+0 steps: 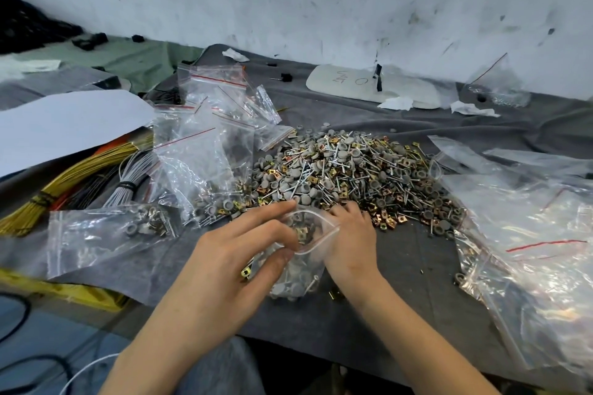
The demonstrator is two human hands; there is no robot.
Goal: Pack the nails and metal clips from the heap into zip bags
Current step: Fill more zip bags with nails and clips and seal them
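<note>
Holding: left hand (237, 253) pinches the zip bag (313, 236) mouth wide.
Reaching: right hand (351, 236) curls its fingers at the heap (353, 170) edge; cannot tell if it grips bits.
Heap: nails (324, 167) and clips (388, 222), at 12 o'clock from the hands.
Risk: bag may sag, spilling bits on the worktop (417, 282).

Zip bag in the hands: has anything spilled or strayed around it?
Yes. A brass piece lies loose on the grey cloth just below the zip bag, apart from the heap. A gold clip by the left hand's thumb also seems to sit outside the bag. Both look dropped rather than packed.
</note>
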